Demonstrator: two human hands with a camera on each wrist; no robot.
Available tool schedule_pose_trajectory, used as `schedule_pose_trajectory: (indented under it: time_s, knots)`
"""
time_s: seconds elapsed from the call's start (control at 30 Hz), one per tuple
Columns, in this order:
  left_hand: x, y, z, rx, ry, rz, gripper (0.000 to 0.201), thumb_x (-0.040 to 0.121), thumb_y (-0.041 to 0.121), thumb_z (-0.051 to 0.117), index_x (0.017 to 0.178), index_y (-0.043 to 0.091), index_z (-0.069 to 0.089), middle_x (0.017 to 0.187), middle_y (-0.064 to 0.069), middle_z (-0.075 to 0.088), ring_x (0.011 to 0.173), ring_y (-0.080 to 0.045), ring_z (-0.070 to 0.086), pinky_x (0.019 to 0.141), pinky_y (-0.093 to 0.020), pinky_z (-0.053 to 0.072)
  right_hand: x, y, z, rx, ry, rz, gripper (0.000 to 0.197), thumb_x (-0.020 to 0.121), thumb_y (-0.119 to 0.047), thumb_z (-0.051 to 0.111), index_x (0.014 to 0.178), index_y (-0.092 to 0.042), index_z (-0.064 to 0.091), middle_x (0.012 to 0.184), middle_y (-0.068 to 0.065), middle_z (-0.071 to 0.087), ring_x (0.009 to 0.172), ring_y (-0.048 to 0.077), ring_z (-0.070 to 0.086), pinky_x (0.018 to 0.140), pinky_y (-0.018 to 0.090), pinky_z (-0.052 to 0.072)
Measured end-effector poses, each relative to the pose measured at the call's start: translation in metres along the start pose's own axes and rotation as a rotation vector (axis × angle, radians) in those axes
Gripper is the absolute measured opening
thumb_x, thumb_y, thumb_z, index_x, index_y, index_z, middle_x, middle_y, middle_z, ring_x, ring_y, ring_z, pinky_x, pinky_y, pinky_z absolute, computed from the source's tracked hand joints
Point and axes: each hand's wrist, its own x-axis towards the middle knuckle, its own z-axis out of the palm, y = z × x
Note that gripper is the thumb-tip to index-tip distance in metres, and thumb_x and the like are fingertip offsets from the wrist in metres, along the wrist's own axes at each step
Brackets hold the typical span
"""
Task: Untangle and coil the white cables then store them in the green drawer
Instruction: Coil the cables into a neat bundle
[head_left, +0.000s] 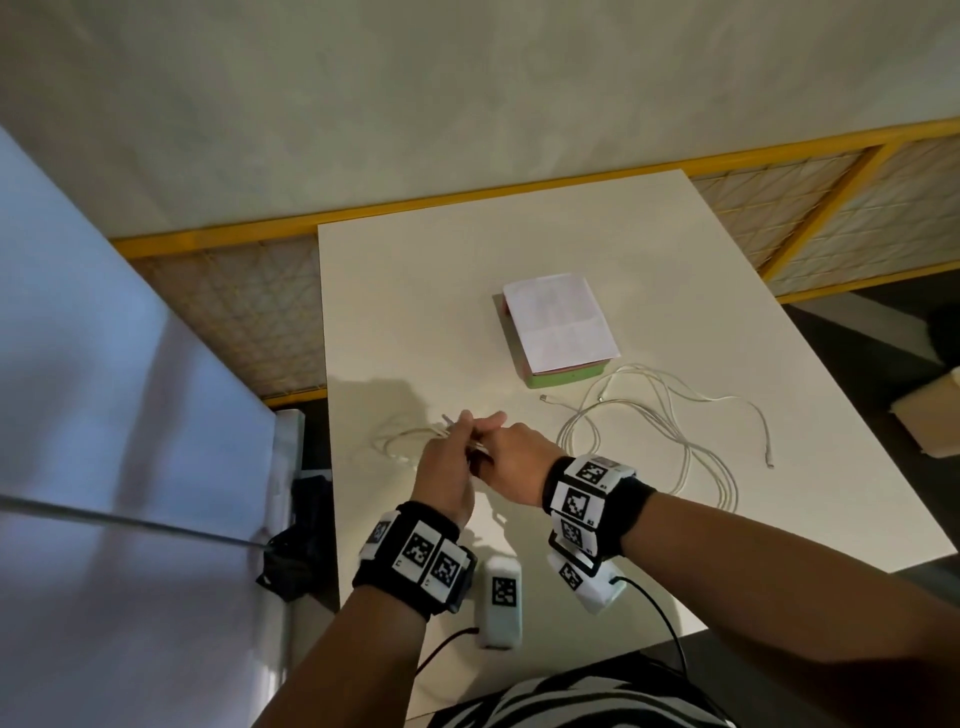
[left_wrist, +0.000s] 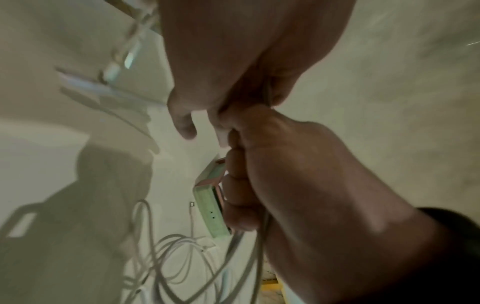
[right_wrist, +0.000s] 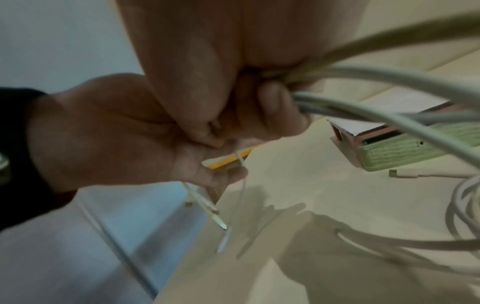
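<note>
**Ana:** Nearest the camera, above the front of the white table (head_left: 675, 291), where had the work got to?

**Ben:** Midway, by my reading. One cable in hand (head_left: 400, 441) was gathered into loops between the two hands, so a first coil looked nearly made. It was not yet stored.

**Ana:** And the hands themselves?

**Ben:** The left hand (head_left: 441, 478) had its fingers curled around the bundled strands; the right wrist view showed several strands passing through that fist and the plug ends dangling below it. The right hand (head_left: 511, 460) was curled too, pressed up against the left, and strands ran along its fingers in the left wrist view. I judged both to be gripping the same cable, neither hand relaxed.

**Ana:** What lay further out?

**Ben:** To the right, well apart from the hands, the loose cables (head_left: 670, 431) were sprawled on the table in crossing loops, with connectors lying free. They seemed untouched: still to be separated and coiled.

**Ana:** And the drawer?

**Ben:** Beyond them, mid-table, the green drawer (head_left: 563, 375) sat at the bottom of a small unit with a sheet of paper (head_left: 558, 322) on top. It appeared closed, or nearly so; nothing white showed inside. Opening it and putting the coils in remained.
</note>
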Motion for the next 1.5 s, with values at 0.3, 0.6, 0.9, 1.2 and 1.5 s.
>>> schedule_pose_trajectory:
  time_s: [0.3,0.6,0.9,1.2,1.5]
  knots:
    - [0.028,0.055,-0.039,-0.768,0.253,-0.027,0.047,0.103,0.028,0.027,0.056,0.022,0.025,0.036,0.006,0.020,0.028,-0.011,0.020,0.035,-0.012,0.021,-0.011,0.036,-0.015,-0.049,-0.070,0.099,0.037,0.096,-0.039,0.039,0.067,-0.017,0.044,0.074,0.011,0.051,0.075,0.028,0.050,0.067,0.031,0.036]
    - [0.034,0.060,-0.079,-0.809,0.309,0.119,0.060,0.095,0.010,0.023,0.037,0.020,0.032,0.037,0.006,0.022,0.029,-0.010,0.021,0.037,-0.015,0.017,-0.025,0.083,-0.032,-0.186,-0.008,0.228,0.042,0.094,-0.049,0.036,0.090,-0.017,0.063,0.099,0.016,0.066,0.088,0.032,0.058,0.069,0.031,0.037]
    - [0.035,0.056,-0.078,-0.766,0.343,0.179,0.037,0.083,0.006,0.036,0.048,0.019,0.038,0.040,0.006,0.030,0.036,-0.012,0.033,0.043,-0.016,0.034,-0.023,0.100,-0.030,-0.156,0.034,0.342,0.048,0.096,-0.045,0.032,0.102,-0.006,0.059,0.112,0.020,0.061,0.102,0.037,0.057,0.081,0.037,0.043]
    - [0.039,0.011,-0.042,-0.188,0.083,-0.108,0.053,0.086,0.059,0.049,0.111,0.013,0.056,0.115,-0.007,0.060,0.107,-0.023,0.058,0.095,-0.051,0.038,-0.034,0.109,-0.065,-0.018,0.183,0.410,0.051,0.098,-0.043,0.033,0.093,0.001,0.060,0.107,0.025,0.063,0.101,0.037,0.056,0.079,0.035,0.041]
    - [0.031,-0.023,-0.031,-0.072,0.134,-0.412,0.088,0.081,0.072,0.045,0.142,0.009,0.034,0.133,-0.018,0.047,0.120,-0.035,0.050,0.097,-0.063,0.036,-0.031,0.118,-0.055,-0.040,0.162,0.516,0.045,0.097,-0.036,0.035,0.108,0.002,0.055,0.117,0.025,0.059,0.107,0.039,0.055,0.084,0.037,0.044]
